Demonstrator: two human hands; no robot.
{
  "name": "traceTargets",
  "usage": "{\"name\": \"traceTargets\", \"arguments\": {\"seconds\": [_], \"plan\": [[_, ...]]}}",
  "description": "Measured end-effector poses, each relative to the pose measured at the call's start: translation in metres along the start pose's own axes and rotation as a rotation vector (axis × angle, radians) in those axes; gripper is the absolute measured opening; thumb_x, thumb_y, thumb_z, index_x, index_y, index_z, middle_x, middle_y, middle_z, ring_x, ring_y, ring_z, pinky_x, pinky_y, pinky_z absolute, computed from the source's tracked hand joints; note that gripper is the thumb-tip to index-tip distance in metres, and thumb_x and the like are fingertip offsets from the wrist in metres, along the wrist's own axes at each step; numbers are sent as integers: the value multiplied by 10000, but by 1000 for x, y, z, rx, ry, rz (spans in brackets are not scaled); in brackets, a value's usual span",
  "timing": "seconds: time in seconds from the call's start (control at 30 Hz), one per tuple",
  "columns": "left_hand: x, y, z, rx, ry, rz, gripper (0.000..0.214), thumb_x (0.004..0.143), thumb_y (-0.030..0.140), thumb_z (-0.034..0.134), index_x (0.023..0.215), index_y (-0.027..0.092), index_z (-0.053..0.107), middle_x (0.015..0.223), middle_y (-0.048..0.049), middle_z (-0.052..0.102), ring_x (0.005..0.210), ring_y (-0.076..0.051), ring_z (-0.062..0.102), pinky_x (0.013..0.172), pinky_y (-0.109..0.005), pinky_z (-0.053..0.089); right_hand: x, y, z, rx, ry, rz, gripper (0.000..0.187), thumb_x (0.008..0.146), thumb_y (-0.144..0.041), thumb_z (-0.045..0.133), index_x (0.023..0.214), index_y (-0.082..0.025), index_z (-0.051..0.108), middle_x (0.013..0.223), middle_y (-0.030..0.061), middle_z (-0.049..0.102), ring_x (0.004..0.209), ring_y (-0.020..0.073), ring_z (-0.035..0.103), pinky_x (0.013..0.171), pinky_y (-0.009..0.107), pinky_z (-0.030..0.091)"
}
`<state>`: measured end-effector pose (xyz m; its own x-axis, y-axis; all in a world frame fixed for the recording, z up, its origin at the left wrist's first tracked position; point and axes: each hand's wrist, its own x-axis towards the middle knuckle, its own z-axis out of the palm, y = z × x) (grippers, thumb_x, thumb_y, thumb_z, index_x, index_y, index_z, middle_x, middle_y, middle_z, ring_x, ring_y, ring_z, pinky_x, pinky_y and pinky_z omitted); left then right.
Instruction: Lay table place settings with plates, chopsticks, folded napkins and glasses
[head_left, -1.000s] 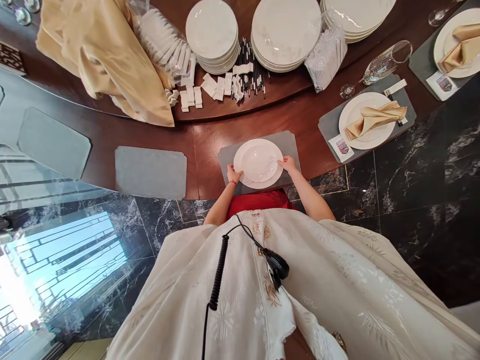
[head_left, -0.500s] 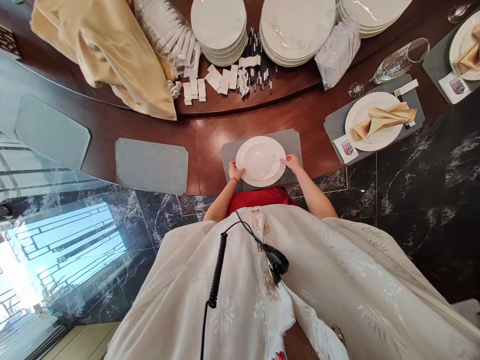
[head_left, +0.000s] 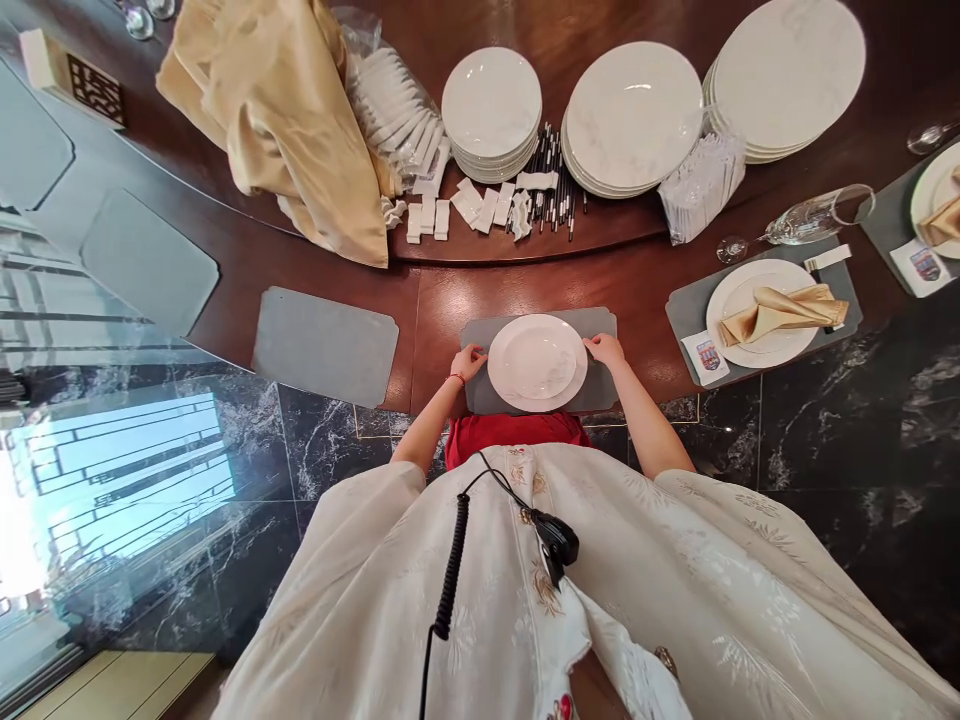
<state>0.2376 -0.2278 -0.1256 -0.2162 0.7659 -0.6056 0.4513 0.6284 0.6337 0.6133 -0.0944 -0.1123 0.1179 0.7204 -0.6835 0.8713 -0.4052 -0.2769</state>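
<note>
The left hand (head_left: 469, 362) and the right hand (head_left: 604, 349) come in from either side, fingertips right at the rim of a large white plate (head_left: 574, 388); whether they pinch it or only rest against it, I can't tell. On that plate sits a smaller white plate (head_left: 534, 360), a touch off-centre to the left, and the pair lies on a grey placemat (head_left: 602, 396) near the table's edge.

The table (head_left: 450, 290) is dark, glossy reddish-brown wood, catching a glare just beyond the mat. Leftward lies a bare placemat (head_left: 326, 345); to the right, a gold napkin (head_left: 787, 310) tops another setting, with a wine glass (head_left: 814, 215) just behind.

Farther in, a raised curved tier (head_left: 600, 232) carries stacked plates (head_left: 491, 105), black sticks with pale ends (head_left: 559, 195) and a heap of gold cloth (head_left: 292, 120). Around us runs dark floor tile (head_left: 817, 430) veined in white, and at far left glows a bluish patch of light (head_left: 127, 470) crossed by dark bars.
</note>
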Motion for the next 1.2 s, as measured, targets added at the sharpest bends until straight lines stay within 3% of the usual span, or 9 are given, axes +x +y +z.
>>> {"name": "traceTargets", "arguments": {"seconds": [0.1, 0.2, 0.37, 0.5, 0.6, 0.8, 1.0, 1.1, 1.2], "plan": [[32, 22, -29, -2, 176, 76, 223, 897, 215, 676, 1117, 197, 700, 1132, -115, 744, 992, -245, 719, 1035, -413, 547, 21, -41, -18, 35, 177, -121, 127, 904, -319, 661, 840, -210, 644, 902, 104, 738, 931, 272, 688, 916, 397, 526], [88, 68, -55, -33, 298, 183, 268, 919, 169, 621, 1177, 174, 692, 1273, -148, 681, 1064, -244, 709, 1074, -404, 524, 38, -96, -22, 177, 211, -285, 142, 911, -347, 648, 880, -209, 661, 882, 91, 733, 915, 254, 682, 929, 392, 533], [189, 165, -87, -19, 366, 231, 290, 951, 238, 667, 1231, 162, 670, 1173, -143, 677, 1222, -293, 644, 1124, -421, 465, 34, -168, 9, 456, 70, -486, 220, 911, -431, 626, 928, -215, 663, 800, 38, 688, 767, 205, 662, 843, 371, 572], [229, 201, -96, 73, 301, 152, 260, 918, 285, 739, 1146, 174, 679, 1134, -129, 680, 1236, -300, 625, 1108, -425, 452, 14, -180, 42, 600, -85, -495, 280, 874, -503, 673, 913, -227, 654, 782, 21, 670, 709, 184, 646, 760, 355, 589], [232, 196, -95, 109, 257, 114, 204, 930, 265, 724, 1103, 166, 679, 1122, -123, 692, 1195, -270, 635, 1099, -403, 456, 2, -170, 55, 664, -120, -450, 300, 855, -523, 688, 884, -228, 645, 773, 24, 672, 730, 190, 655, 747, 350, 593], [214, 171, -92, 152, 281, 124, 255, 951, 333, 743, 1119, 155, 670, 1072, -121, 705, 1183, -308, 645, 1075, -442, 474, -13, -148, 62, 657, -88, -457, 289, 835, -516, 678, 854, -230, 652, 811, 38, 695, 770, 201, 644, 779, 358, 576], [199, 176, -90, 150, 267, 81, 189, 910, 254, 811, 902, 134, 665, 1131, -181, 698, 1204, -297, 596, 1118, -506, 419, -29, -134, 69, 695, -77, -451, 282, 829, -515, 635, 869, -235, 641, 836, 46, 697, 799, 211, 652, 763, 352, 557], [196, 184, -88, 20, 261, 16, 216, 890, 193, 815, 789, 153, 629, 1013, -160, 700, 1138, -280, 610, 1099, -499, 427, -38, -121, 73, 711, -59, -415, 297, 821, -534, 621, 857, -239, 631, 827, 39, 687, 782, 203, 641, 764, 356, 559], [186, 183, -81, -144, 271, 30, 272, 874, 108, 798, 743, 192, 574, 811, -68, 643, 977, -226, 621, 1030, -434, 467, -46, -105, 75, 737, -34, -381, 322, 818, -558, 625, 854, -237, 623, 820, 39, 677, 775, 198, 643, 765, 359, 570]]}}
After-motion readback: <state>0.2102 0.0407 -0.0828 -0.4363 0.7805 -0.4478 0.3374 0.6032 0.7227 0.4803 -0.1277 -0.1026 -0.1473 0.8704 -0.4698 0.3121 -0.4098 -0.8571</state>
